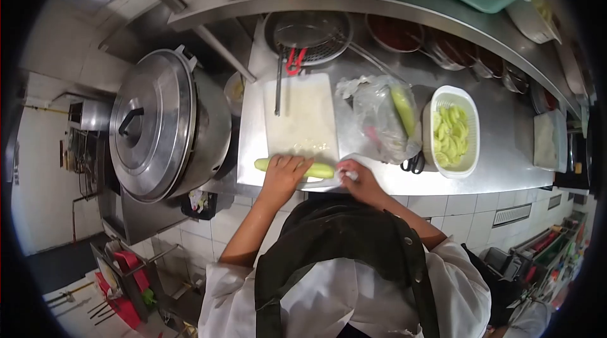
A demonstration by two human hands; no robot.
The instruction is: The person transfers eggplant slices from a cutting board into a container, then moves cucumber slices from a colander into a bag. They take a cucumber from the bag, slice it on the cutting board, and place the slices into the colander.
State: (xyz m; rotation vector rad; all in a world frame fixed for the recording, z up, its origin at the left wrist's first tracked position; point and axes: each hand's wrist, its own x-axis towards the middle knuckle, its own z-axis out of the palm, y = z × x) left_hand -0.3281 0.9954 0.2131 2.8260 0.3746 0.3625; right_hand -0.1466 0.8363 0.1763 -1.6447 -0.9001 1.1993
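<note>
A long pale-green cucumber (321,170) lies crosswise at the near edge of a white cutting board (300,107). My left hand (288,172) is closed over its middle, fingers wrapped on top. Just past the cucumber's right end, my right hand (359,181) is closed around something small and whitish, which I cannot make out. Small pale bits are scattered on the board beyond the cucumber. To the right sits a clear plastic bag (376,110) with another green cucumber (403,110) at it. A white basket (475,129) holds cucumber slices (450,135).
Black looped handles (414,164) lie by the basket. Behind the board are a round strainer (310,53), a red-handled tool (294,61) and several pots of sauce (395,31). A large lidded pot (152,123) stands left. A metal shelf (354,3) overhangs the counter.
</note>
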